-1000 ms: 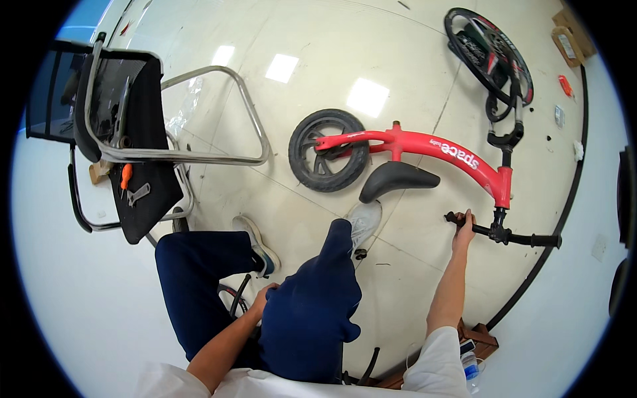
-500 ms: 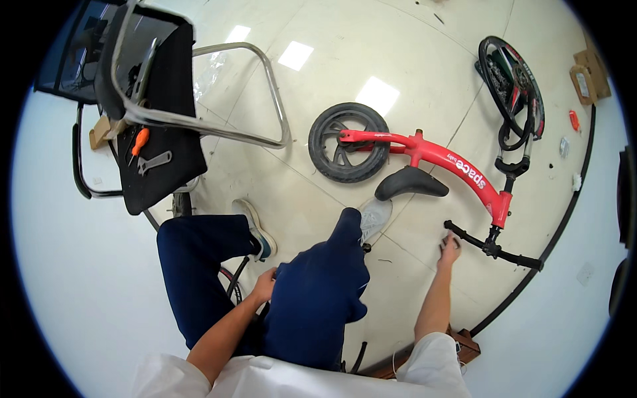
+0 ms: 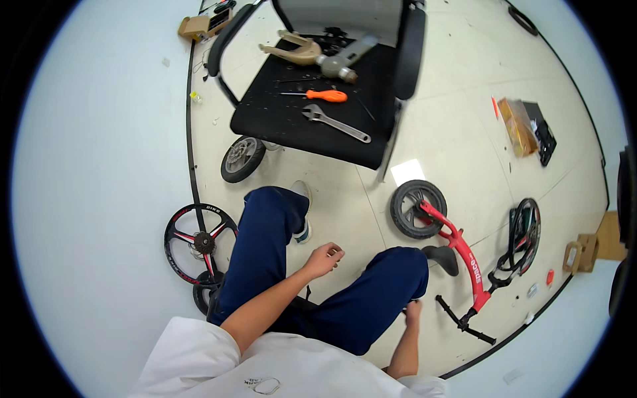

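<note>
My left hand (image 3: 324, 259) is raised between my knees, its fingers loosely bent and slightly apart, with nothing visible in it. Beside my right knee, my right hand (image 3: 413, 312) is closed; a small dark thing shows at its fingers, too little of it to name. To the right lies a red balance bike frame (image 3: 472, 268) with a black wheel (image 3: 419, 209), a dark saddle (image 3: 443, 260) and a black handlebar (image 3: 466, 324). Ahead, a black chair (image 3: 265, 109) carries an adjustable wrench (image 3: 336, 123), an orange-handled screwdriver (image 3: 325, 96), a hammer (image 3: 348, 61) and a beige fork-shaped part (image 3: 298, 53).
A spoked black-and-red wheel (image 3: 171, 232) leans by my left leg. A smaller wheel (image 3: 243, 159) stands under the chair. Another dark wheel (image 3: 531, 232) lies beyond the balance bike. Cardboard boxes (image 3: 585, 253) sit by the right wall, and a yellowish box (image 3: 517, 126) lies farther off.
The view has swung left, bringing the chair to the middle. My left hand has come up from beside my thigh. My right hand has drawn back from the handlebar to my knee.
</note>
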Tool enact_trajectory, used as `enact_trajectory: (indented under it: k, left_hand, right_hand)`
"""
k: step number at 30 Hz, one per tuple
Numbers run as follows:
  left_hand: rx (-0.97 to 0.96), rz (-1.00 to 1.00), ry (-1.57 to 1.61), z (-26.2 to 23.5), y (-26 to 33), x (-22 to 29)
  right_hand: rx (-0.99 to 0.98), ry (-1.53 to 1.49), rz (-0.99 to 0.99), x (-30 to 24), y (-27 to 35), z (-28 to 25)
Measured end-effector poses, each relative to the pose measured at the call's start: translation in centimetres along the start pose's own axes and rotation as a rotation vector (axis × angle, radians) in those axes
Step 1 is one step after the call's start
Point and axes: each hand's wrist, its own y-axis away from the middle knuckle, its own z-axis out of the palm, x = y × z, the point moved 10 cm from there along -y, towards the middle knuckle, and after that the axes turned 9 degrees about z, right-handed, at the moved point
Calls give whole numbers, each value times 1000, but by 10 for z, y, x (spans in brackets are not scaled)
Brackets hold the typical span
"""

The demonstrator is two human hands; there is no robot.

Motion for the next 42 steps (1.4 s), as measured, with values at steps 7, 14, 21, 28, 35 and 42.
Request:
enact_trajectory:
  k: [7,14,21,28,35,42]
  left_hand:
    - [21,114,269,-8,-9,2]
    - [-55,216,241,-4,-2,22]
    - [-71,45,453,7,10,12]
    - [-174,45,180,58,-7,-16]
    - [-280,-24,56,144,-51,-15]
    - [-139,113,-89,180,-217,-7]
  right_hand:
    - [97,181,-934,-367,205,79]
    - [189,914,-1628,-463,334,396]
    - [472,898,-1688,-464,308,418]
    - [259,874,-1727,-399,306,372]
    - [141,1132,-1148,-311,189,118]
    - [237,1031,-804,-276,20,33]
